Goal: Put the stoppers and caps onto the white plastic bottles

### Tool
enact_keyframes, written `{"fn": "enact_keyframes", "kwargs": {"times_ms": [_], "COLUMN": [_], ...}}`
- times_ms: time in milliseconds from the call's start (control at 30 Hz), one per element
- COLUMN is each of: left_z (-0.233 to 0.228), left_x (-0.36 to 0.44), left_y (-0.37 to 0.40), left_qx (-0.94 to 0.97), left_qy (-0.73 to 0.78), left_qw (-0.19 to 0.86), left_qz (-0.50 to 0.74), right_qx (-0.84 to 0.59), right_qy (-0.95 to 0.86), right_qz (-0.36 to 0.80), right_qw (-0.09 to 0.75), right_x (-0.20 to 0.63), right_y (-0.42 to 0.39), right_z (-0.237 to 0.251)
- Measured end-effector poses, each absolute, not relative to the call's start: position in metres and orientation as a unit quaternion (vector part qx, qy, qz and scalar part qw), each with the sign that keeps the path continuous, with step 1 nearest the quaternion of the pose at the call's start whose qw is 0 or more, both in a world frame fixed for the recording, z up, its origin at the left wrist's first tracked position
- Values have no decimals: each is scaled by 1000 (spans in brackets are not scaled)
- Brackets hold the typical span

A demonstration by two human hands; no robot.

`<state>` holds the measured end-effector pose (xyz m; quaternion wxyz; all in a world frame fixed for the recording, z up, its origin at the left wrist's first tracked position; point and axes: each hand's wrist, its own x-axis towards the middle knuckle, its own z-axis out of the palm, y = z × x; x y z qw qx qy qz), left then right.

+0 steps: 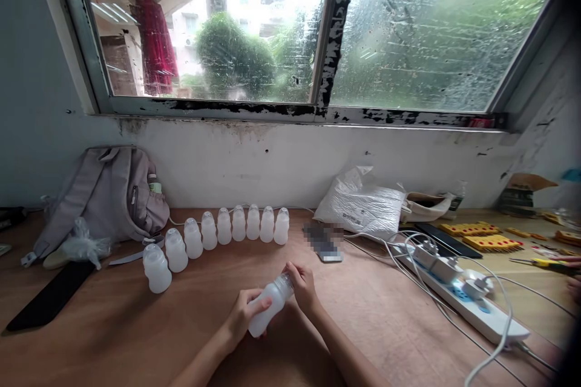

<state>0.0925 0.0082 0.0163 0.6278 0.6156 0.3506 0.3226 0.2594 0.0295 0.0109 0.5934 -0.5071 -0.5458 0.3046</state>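
A frosted white baby bottle (pixel 267 309) is held tilted over the near part of the table, its capped top pointing up and to the right. Wrapped round its body is my left hand (pixel 242 314), thumb across the front. At the clear cap end, my right hand (pixel 300 285) grips with closed fingers, which partly hide the top. Beyond my hands, several matching baby bottles (pixel 193 239) stand upright in a curved row, each with a clear domed cap.
At the back left rests a grey backpack (pixel 113 193), near a black strip (pixel 49 296). A silver plastic bag (pixel 361 202) lies by the wall, behind a phone (pixel 329 251). On the right are a power strip (pixel 472 296), trailing cables and yellow pieces (pixel 492 243). Another person's hand (pixel 574 278) shows at the right edge.
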Motion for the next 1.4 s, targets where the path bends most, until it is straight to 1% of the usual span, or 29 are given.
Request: {"fn": "enact_keyframes", "kwargs": {"times_ms": [67,167,300,367,467,567,667,733,800,867,933,1000,1067,1100,1167,1300,1333,1400], "left_z": [14,12,10,8,7,9,12,11,10,8,7,7,9,10,14,20,21,20], "left_x": [93,86,73,69,66,68,70,71,73,75,78,83,88,91,94,96,96,96], "left_y": [10,14,20,22,24,25,27,28,28,28,25,19,10,5,-1,-4,-4,-5], "left_qx": [540,461,400,392,380,357,362,385,427,504,595,667,712,726,738,690,663,570], "left_qy": [321,284,241,224,216,224,261,299,345,394,433,449,450,447,438,416,404,352], "left_qw": [725,807,874,883,874,851,806,752,674,557,419,311,258,253,293,453,509,664], "left_qz": [282,234,137,131,213,312,389,443,495,530,532,506,474,458,423,380,371,333], "right_qx": [-494,-486,-508,-538,-598,-653,-705,-727,-695,-621,-538,-467,-425,-419,-415,-385,-375,-345], "right_qy": [-543,-538,-504,-487,-519,-581,-599,-581,-591,-623,-642,-614,-560,-532,-480,-418,-413,-417], "right_qz": [310,318,310,275,163,25,-40,-57,-61,-5,141,314,435,476,541,610,619,653], "right_qw": [603,611,626,631,589,485,378,361,405,476,528,553,563,561,552,553,552,529], "right_x": [259,256,259,267,284,299,307,307,301,288,268,247,230,225,220,225,227,231], "right_y": [26,23,25,30,39,47,51,51,48,42,34,23,14,10,6,5,5,4], "right_z": [13,13,14,16,15,6,-3,-3,3,11,20,27,31,33,34,37,38,41]}}
